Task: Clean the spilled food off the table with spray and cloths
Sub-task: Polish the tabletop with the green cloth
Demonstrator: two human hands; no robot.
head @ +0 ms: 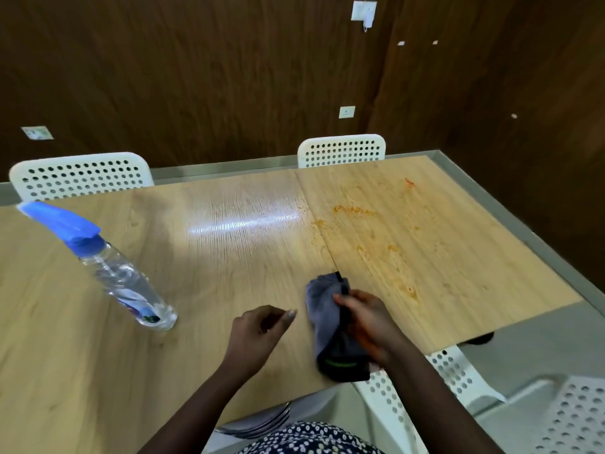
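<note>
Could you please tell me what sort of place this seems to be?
Probably a canteen or break room: a long wood-look table with orange food smears, white perforated chairs around it, and dark wood-panelled walls.

The spray bottle [126, 281] label is too blurred to read.

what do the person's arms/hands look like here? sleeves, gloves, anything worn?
Both forearms are bare to the frame's bottom edge: no sleeves, gloves, watch or rings visible. The left hand shows a longish light-polished thumbnail. The right hand has no markings. At the bottom edge, a dark navy garment with small white dots.
</note>
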